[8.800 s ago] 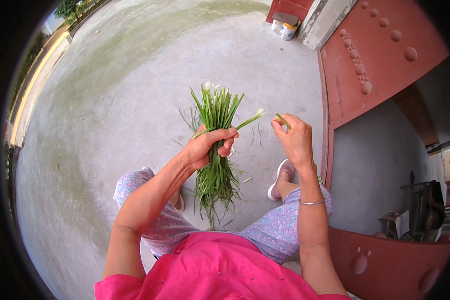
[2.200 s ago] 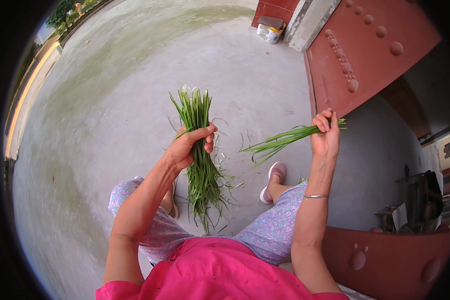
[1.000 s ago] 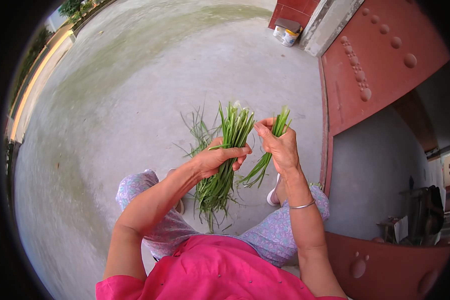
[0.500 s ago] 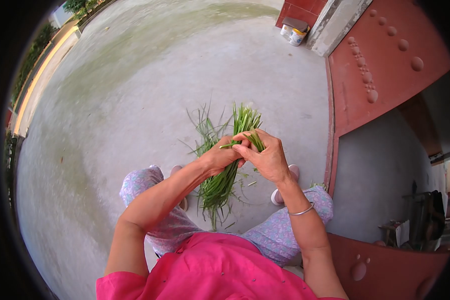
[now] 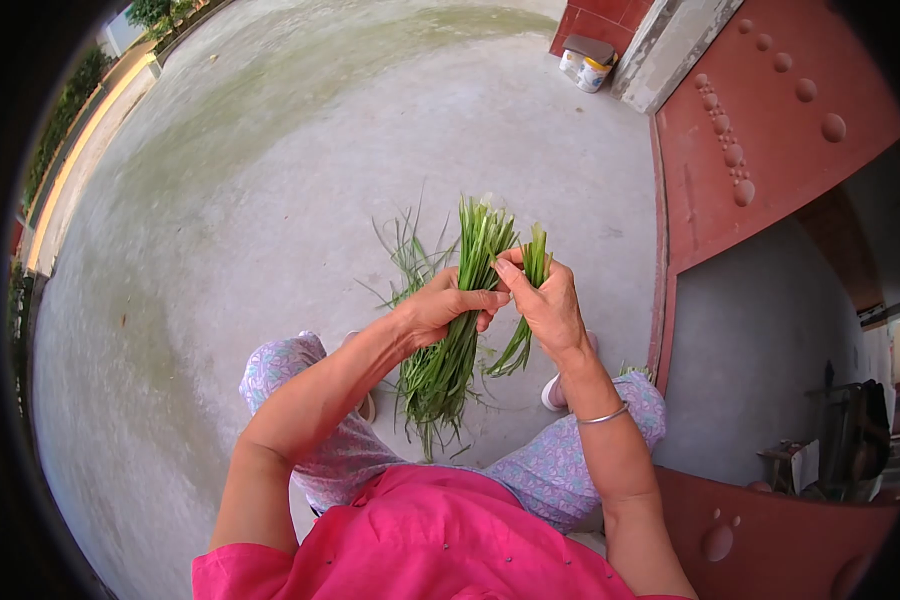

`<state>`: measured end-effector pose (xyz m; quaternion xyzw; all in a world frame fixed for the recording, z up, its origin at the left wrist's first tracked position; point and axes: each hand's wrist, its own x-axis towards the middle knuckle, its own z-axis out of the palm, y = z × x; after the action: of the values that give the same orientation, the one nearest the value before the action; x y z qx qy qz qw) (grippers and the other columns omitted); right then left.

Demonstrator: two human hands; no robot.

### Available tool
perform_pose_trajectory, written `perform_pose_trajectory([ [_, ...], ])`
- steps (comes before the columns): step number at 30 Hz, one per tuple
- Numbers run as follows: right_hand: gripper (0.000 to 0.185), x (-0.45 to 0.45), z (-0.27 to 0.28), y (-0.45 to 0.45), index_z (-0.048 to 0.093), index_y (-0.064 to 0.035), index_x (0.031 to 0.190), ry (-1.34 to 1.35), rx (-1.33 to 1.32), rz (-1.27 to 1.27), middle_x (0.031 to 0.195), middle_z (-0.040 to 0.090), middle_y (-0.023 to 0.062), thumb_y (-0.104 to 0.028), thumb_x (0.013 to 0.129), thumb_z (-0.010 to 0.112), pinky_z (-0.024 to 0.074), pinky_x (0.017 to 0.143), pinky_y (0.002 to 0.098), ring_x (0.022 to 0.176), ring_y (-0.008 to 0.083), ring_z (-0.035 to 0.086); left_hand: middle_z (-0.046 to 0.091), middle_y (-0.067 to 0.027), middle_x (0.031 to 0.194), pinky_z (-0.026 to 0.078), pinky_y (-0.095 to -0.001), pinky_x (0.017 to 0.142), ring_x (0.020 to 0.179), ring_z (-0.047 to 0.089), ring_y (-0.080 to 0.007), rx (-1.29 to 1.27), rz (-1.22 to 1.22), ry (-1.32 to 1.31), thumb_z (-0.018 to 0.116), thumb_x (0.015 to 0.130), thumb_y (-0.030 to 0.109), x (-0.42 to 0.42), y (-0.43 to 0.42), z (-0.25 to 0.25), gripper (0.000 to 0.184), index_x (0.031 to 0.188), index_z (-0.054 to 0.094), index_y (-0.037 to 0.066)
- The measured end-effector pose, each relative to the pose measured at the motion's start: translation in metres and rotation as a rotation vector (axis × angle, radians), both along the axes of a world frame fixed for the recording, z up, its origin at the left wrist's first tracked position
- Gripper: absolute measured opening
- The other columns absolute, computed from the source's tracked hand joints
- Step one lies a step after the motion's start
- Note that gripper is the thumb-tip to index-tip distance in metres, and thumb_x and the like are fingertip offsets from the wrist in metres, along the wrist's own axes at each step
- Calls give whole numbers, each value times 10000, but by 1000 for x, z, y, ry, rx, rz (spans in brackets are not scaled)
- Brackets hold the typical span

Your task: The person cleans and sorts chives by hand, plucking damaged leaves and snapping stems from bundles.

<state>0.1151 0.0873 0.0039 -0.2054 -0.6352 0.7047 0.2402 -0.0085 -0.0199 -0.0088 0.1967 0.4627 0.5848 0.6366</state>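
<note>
My left hand point(image 5: 448, 303) is wrapped round a thick bunch of garlic chives point(image 5: 450, 360), whose pale cut ends point away from me and whose green leaves hang down toward my lap. Just to the right, my right hand point(image 5: 548, 305) is closed on a smaller bundle of chives point(image 5: 535, 253), its thumb and forefinger near the big bunch. The leaves of that small bundle dangle below the hand. Beyond the left hand, loose thin green blades point(image 5: 407, 250) lie spread on the concrete ground. Part of that pile is hidden behind my hand and the bunch.
My knees in patterned trousers point(image 5: 550, 475) are on both sides of the chives, with shoes point(image 5: 554, 393) on the concrete floor point(image 5: 300, 180). To the right stand a red metal door point(image 5: 710, 220) and a doorway. Plastic tubs point(image 5: 584, 72) sit by the far pillar.
My right hand has turned more upright and shifted slightly right, and its small bundle now stands apart from the big bunch. The left hand keeps its hold on the big bunch.
</note>
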Motion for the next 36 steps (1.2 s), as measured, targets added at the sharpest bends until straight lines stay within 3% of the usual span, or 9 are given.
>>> perform_pose_trajectory([
  [7,165,4,-10,13,596,-27,898,36,-268,2,563,419,-74,-189,930,594,293,468,204,496,25,333,547,-33,718,446,-275,556,612,525,-129,-27,28,-138,621,906,146,-4,1,3,131,940,587,23],
  [13,187,1,-12,14,591,-24,923,38,-343,19,565,408,-82,-209,924,615,273,454,194,485,30,334,539,-30,716,436,-259,549,616,512,-120,3,53,-116,603,914,129,-4,2,1,107,933,586,26],
  [22,187,-2,2,2,606,-16,900,49,-103,-20,633,471,-45,-200,931,609,321,477,208,492,38,360,545,-31,733,435,-258,551,624,516,-118,30,58,-95,612,903,121,-3,1,2,96,906,580,30],
  [28,287,-1,-15,11,603,-15,901,66,-255,-95,752,550,14,-280,977,524,371,537,220,601,64,454,561,-43,740,450,-264,550,626,535,-130,23,54,-91,614,909,140,-2,2,5,118,904,580,27],
  [31,306,-4,-18,16,579,-22,927,100,-239,-224,845,576,57,-301,995,472,452,616,268,676,101,510,566,-47,745,461,-268,555,629,548,-135,9,54,-90,611,913,146,-2,3,6,121,905,579,30],
  [35,260,0,-9,26,518,-45,948,177,-558,-239,931,614,120,-292,997,451,544,733,385,729,172,588,589,-40,733,471,-255,538,611,562,-117,-20,72,-115,633,898,136,-2,2,6,116,878,588,31],
  [36,255,2,-8,29,518,-47,949,172,-571,-255,925,612,115,-290,996,454,541,714,378,716,167,585,590,-37,730,472,-253,538,606,562,-118,-15,74,-111,633,898,138,-2,2,5,116,871,589,34],
])
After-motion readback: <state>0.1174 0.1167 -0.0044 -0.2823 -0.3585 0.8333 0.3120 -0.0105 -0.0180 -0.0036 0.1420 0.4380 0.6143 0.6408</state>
